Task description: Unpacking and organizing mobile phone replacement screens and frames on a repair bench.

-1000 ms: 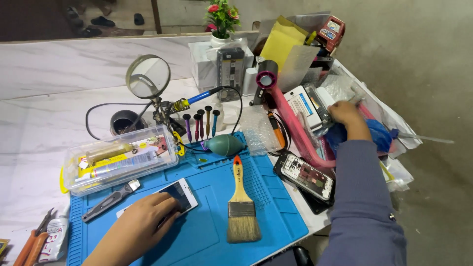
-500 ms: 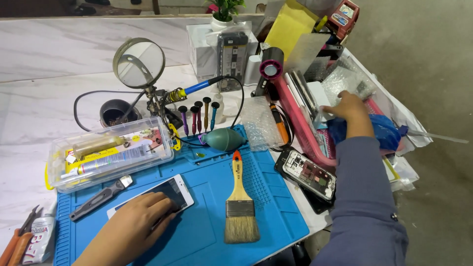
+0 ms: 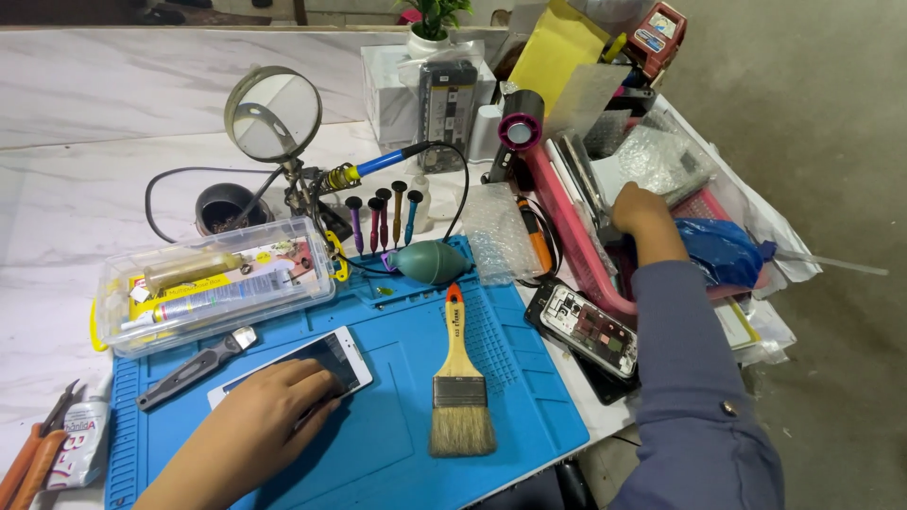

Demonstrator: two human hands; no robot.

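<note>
My left hand (image 3: 253,421) lies flat on a white smartphone (image 3: 333,357), pressing it onto the blue work mat (image 3: 397,444). My right hand (image 3: 644,213) reaches far right into a pink tray (image 3: 567,227) among plastic bags and papers; its fingers are hidden, so what they hold is unclear. A blue plastic bag (image 3: 720,253) lies just right of that hand. A paintbrush (image 3: 459,385) with an orange handle rests on the mat between my arms. An opened phone body (image 3: 586,327) lies at the mat's right edge.
A clear plastic box (image 3: 213,283) of tubes sits left of the mat, a grey knife (image 3: 194,366) below it. A magnifier stand (image 3: 272,118), a soldering iron (image 3: 373,168), several screwdrivers (image 3: 383,215) and a teal blower bulb (image 3: 430,262) stand behind. Orange pliers (image 3: 28,458) lie far left.
The camera view has shifted, moving everything left and down in frame. My right hand has slid slightly deeper into the pink tray. My left hand stays on the phone.
</note>
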